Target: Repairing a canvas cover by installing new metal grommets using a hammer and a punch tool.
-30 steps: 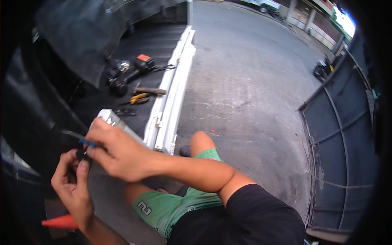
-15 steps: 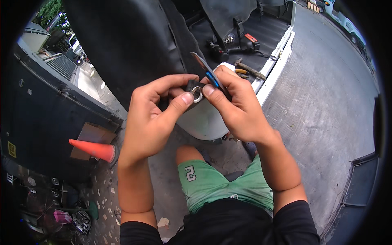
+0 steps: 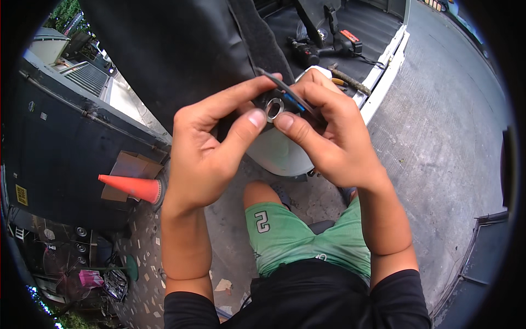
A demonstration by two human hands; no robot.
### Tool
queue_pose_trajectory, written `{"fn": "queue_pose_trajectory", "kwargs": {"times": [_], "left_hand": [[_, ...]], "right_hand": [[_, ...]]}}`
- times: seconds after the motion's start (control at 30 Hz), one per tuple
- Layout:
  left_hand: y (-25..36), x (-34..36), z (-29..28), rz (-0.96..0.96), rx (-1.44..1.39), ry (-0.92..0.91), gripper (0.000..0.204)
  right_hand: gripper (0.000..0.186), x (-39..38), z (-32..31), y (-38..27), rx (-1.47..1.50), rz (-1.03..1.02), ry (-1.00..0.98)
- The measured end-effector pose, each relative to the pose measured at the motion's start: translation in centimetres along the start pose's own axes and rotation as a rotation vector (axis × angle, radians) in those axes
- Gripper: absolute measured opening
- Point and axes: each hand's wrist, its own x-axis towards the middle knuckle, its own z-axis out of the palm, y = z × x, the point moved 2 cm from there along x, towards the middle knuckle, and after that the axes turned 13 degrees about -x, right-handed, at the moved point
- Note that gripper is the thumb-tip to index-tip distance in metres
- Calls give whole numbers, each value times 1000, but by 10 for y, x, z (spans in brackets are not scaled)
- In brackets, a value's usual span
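Observation:
A silver metal ring (image 3: 268,112), seemingly an eyelet, is set against a small piece of black material. My left hand (image 3: 205,145) pinches it from the left, thumb beside the rim, index finger stretched up to the tip of a cutter knife (image 3: 282,88). The cutter, slim and dark with a blue part, lies slanted in my right hand (image 3: 348,137), whose thumb also presses the ring's lower right edge. Fingers hide most of the black piece. Behind my hands hangs a large black sheet (image 3: 181,60). Below them shows a rounded white surface (image 3: 282,156).
On the dark ribbed bed beyond lie a cordless drill (image 3: 305,52), a hammer (image 3: 350,79) and yellow-handled pliers (image 3: 338,82). A white rail (image 3: 383,71) edges the bed. To the left, an orange cone (image 3: 131,187) lies by a cardboard piece (image 3: 131,164).
The ring has turned to face me more squarely. My left index finger has moved up to the cutter's tip, and the cutter now slants lower. The view has shifted slightly.

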Motion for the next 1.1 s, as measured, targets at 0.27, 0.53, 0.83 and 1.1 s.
{"fn": "queue_pose_trajectory", "kwargs": {"times": [0.27, 0.53, 0.83, 1.1], "left_hand": [[-2, 1, -5, 56, 46, -54, 44], [8, 0, 6, 34, 154, -1, 41], [31, 16, 2, -237, 324, -132, 23], [15, 12, 5, -205, 285, -109, 26]], "right_hand": [[23, 4, -11, -6, 31, 120, -185], [21, 8, -14, -11, -33, 98, -192], [18, 10, -18, -3, -23, 27, -211], [17, 10, -16, -3, -51, -48, -177]]}}
